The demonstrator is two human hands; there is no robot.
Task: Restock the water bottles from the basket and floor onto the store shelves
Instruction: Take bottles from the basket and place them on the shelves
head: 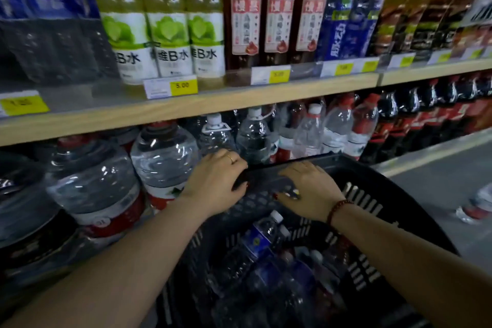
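Store aisle: drinks shelves (239, 104) with pale wood edges, black basket (359, 194) close against the lower shelf.
Left hand (215, 184) and right hand (310, 190) both curl their fingers over the basket's far rim, gripping it. Below the fingers, inside the basket, water bottles (263, 237) lie heaped: clear plastic, blue labels, white caps. Well right of the fingers, a red-labelled bottle (476, 206) lies on the floor.

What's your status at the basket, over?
Left hand and right hand grip far rim of black plastic basket. Blue-labelled clear water bottles inside, none lifted. One clear bottle loose on floor, right.
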